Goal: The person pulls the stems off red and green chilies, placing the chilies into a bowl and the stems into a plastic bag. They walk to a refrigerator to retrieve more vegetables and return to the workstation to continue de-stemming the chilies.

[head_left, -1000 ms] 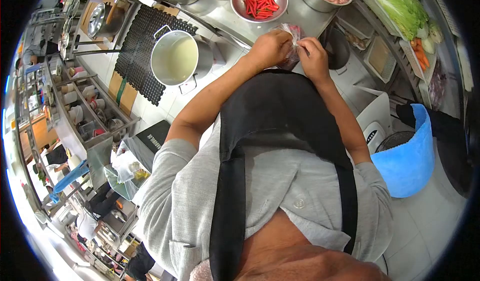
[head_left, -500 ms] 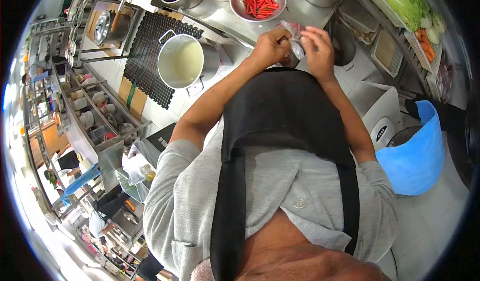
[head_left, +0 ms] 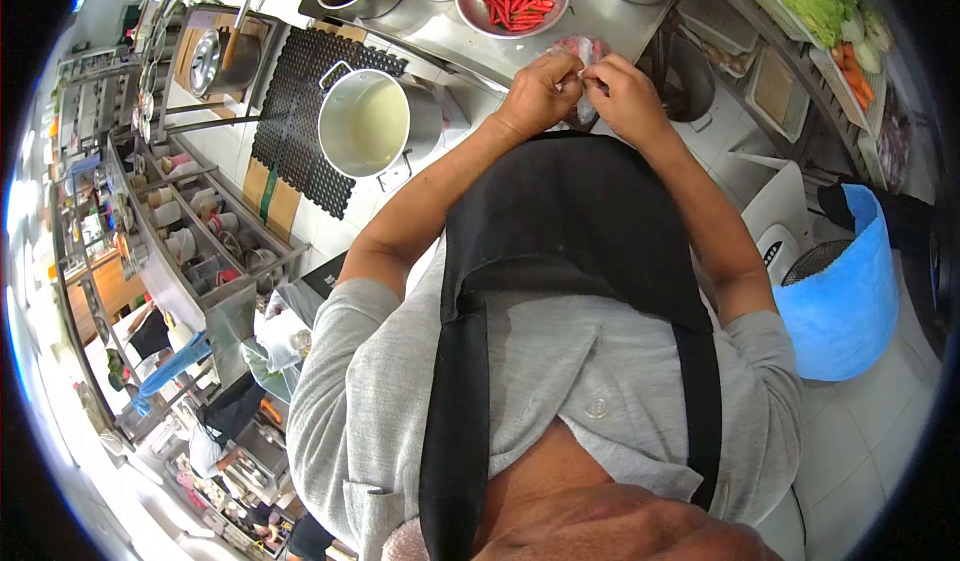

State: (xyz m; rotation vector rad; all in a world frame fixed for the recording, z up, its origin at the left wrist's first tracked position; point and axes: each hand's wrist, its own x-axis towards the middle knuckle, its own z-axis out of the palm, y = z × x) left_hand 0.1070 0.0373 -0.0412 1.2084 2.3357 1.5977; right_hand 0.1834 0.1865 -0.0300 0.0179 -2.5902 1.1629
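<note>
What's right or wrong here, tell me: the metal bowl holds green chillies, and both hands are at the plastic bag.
Wrong colour: the head view shows red chillies in the metal bowl. The left hand and right hand are at the plastic bag.

White floor tiles [head_left: 318,223] beside a steel counter [head_left: 598,23].

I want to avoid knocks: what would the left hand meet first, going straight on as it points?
Most likely the plastic bag at the left hand's fingertips, then perhaps the right hand; depth is unclear here.
</note>
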